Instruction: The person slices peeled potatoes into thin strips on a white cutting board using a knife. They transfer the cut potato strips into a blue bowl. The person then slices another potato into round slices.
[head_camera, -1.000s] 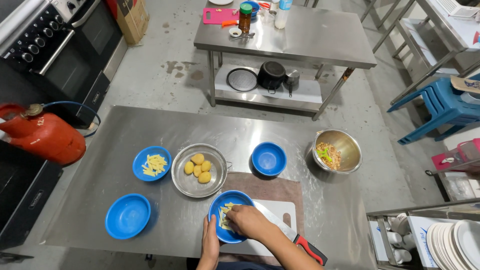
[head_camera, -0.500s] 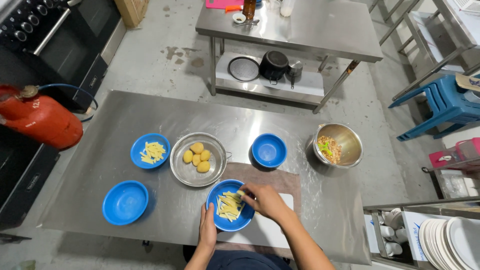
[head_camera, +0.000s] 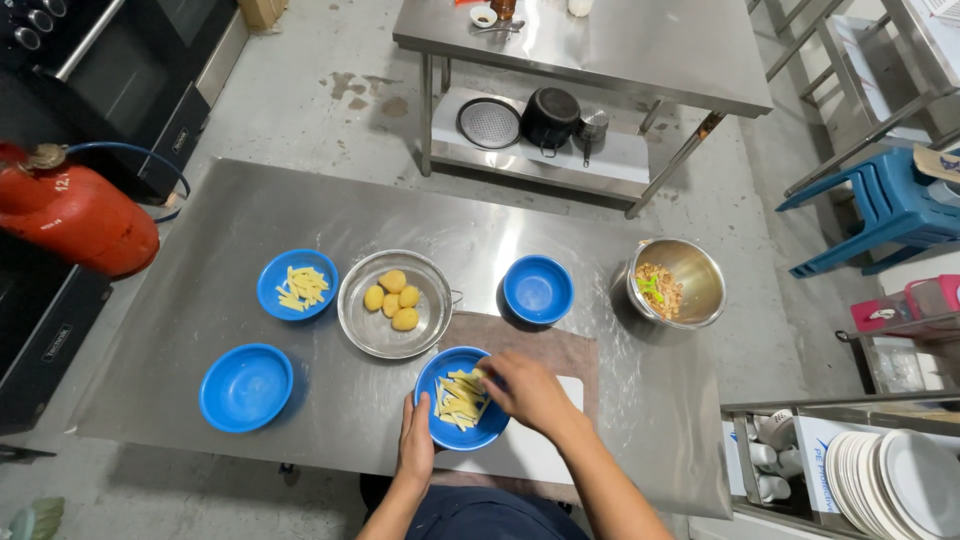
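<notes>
A blue bowl (head_camera: 448, 372) of pale potato sticks sits at the near edge of the steel table (head_camera: 300, 210). My left hand (head_camera: 415, 443) rests flat against the bowl's near rim, steadying it. My right hand (head_camera: 525, 392) reaches over the bowl's right side, its fingertips pinched on a potato stick at the top of the pile. Under my right hand lies a white cutting board (head_camera: 520, 450) on a brown mat (head_camera: 560, 345).
A steel bowl of peeled potatoes (head_camera: 393, 300), a blue bowl of potato sticks (head_camera: 297, 285), two empty blue bowls (head_camera: 245, 386) (head_camera: 538, 289) and a steel bowl of scraps (head_camera: 676, 283) stand on the table. A red gas cylinder (head_camera: 70, 212) lies left; stacked white plates (head_camera: 890, 485) right.
The camera has moved closer and shifted. My right hand moved from the bowl's middle to its right rim, leaving the potato sticks uncovered. My left hand stayed at the bowl's near edge.
</notes>
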